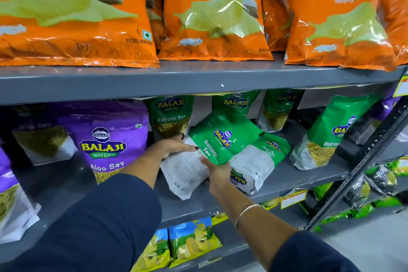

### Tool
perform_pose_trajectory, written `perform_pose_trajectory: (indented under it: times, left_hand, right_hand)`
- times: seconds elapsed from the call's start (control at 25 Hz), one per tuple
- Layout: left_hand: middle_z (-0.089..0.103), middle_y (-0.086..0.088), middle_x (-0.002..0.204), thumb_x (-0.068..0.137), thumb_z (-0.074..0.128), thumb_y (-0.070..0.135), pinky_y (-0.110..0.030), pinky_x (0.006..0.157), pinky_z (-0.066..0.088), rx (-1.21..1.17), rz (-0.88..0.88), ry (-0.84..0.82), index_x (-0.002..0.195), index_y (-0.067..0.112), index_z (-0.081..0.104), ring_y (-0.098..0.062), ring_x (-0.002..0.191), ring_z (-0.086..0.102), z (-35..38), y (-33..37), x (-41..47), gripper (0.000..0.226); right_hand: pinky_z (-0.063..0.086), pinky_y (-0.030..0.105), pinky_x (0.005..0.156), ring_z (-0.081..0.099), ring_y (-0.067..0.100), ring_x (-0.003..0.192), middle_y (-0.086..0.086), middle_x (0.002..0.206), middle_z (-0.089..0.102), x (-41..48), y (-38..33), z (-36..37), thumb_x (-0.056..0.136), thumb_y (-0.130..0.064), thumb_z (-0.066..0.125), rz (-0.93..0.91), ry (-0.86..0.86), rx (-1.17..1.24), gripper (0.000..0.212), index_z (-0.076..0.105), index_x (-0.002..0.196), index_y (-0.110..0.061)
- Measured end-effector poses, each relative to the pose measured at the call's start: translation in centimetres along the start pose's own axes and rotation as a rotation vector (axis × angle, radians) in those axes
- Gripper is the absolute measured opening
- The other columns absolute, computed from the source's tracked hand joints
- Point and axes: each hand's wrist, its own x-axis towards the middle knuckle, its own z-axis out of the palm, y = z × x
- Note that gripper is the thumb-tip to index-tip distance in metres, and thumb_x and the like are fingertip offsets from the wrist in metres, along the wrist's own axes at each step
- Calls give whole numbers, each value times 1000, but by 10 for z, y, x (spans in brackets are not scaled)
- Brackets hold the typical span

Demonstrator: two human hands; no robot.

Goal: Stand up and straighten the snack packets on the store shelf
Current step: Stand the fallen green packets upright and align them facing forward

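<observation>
Navy sleeves frame the bottom of my view, and both my arms reach into the middle grey shelf (287,181). My left hand (174,146) lies with its fingers spread flat against the white back of a tilted Ratlami Sev packet (212,146), while my right hand (218,174) cups that packet's lower green edge from beneath, fingers curled round it. It leans diagonally, top toward the right, touching another fallen Ratlami Sev packet (258,161) that lies just beside it. Behind them, green Ratlami Sev packets (171,117) stand upright at the back. To the left stands a purple Aloo Sev packet (106,139). Above, orange Crunchex wafer bags (212,13) line the upper shelf.
</observation>
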Motion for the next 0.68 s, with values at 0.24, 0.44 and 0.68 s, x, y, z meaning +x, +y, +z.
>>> perform_pose_trajectory:
  times: [0.24,0.44,0.68]
  left_hand:
    - [52,-26,136,77,64,-14,-21,87,48,-336,166,70,128,-8,50,-9,99,59,-5,-9,-32,53]
    - [55,-24,132,74,64,-17,-33,104,41,-324,133,80,127,-9,51,-20,110,53,-3,-14,-43,55]
    - [49,-5,69,80,48,-14,-15,44,40,104,-118,74,79,1,52,-12,56,50,-15,0,-60,15]
  right_hand:
    - [49,44,92,58,24,95,31,119,63,25,-32,-7,65,23,68,-248,-283,-339,52,56,111,2]
    - [48,45,96,58,24,99,25,120,64,31,-32,-14,69,13,74,-308,-356,-508,49,55,111,-3]
    - [45,42,90,53,37,112,21,120,54,31,-36,-13,72,-24,79,-477,-69,-1019,64,44,118,4]
